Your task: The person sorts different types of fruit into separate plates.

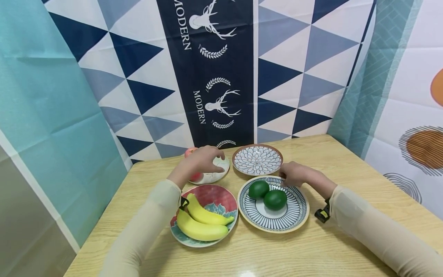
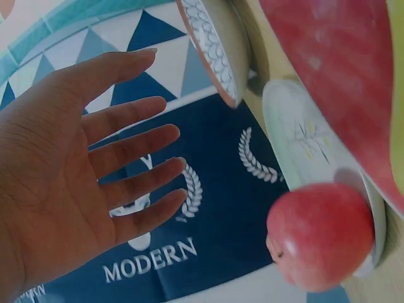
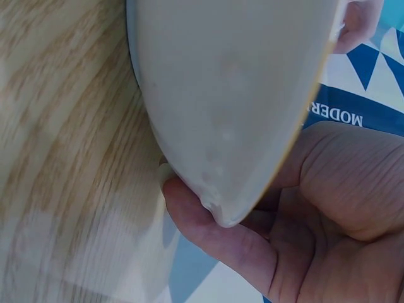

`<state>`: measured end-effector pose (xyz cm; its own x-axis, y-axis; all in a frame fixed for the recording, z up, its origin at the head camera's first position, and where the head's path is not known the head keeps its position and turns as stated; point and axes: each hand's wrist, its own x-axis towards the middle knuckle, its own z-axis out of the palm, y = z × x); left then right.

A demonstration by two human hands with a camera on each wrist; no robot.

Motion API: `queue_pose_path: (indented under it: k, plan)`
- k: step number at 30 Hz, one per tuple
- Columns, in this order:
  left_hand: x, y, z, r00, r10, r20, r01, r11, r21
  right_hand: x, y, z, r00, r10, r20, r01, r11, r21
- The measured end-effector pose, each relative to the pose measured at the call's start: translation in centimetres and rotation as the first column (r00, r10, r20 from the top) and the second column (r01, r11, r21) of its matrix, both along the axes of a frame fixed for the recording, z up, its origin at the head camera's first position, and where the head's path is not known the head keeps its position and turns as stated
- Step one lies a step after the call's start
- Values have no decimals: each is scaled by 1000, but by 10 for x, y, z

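My right hand (image 1: 294, 174) grips the far right rim of a blue-and-white striped plate (image 1: 295, 215), its fingers under the edge in the right wrist view. Two dark green oval fruits (image 1: 275, 200), avocado-like, lie on that plate. My left hand (image 1: 204, 158) hovers over a white plate (image 1: 221, 169) at the back, its fingers spread and holding nothing. Partly behind it are two red apples (image 1: 196, 177); one apple (image 2: 322, 237) shows plainly in the left wrist view, apart from the hand.
Two bananas (image 1: 204, 231) rest in a red and teal dish (image 1: 211, 192) at front left. A brown-rimmed plate with a petal pattern (image 1: 257, 159) stands at the back centre. Patterned cloth (image 1: 290, 77) hangs behind the wooden table (image 1: 263, 254).
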<state>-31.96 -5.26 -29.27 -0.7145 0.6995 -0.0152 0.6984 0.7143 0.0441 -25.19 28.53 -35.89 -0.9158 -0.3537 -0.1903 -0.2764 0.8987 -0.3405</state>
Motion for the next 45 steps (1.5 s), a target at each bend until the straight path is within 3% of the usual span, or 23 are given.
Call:
queue_pose_path:
  k: [5,14,25,41,45]
  plan:
    - [-6,-12,0,999,52,13,-52,999,0,1,0,1,1000,-11,5,11,1000,-2]
    - [-24,-35,-15,997,77,-10,-77,997,4,1,0,2,1000,-9,16,9,1000,2]
    - [-41,-59,-28,988,156,-1,-155,987,38,0,-1,3,1000,-7,16,6,1000,12]
    - [-55,-71,-48,986,152,63,-155,987,43,-1,0,3,1000,2,16,-2,1000,19]
    - [-57,-71,-53,989,125,83,-131,989,71,-1,0,2,1000,7,4,-8,1000,24]
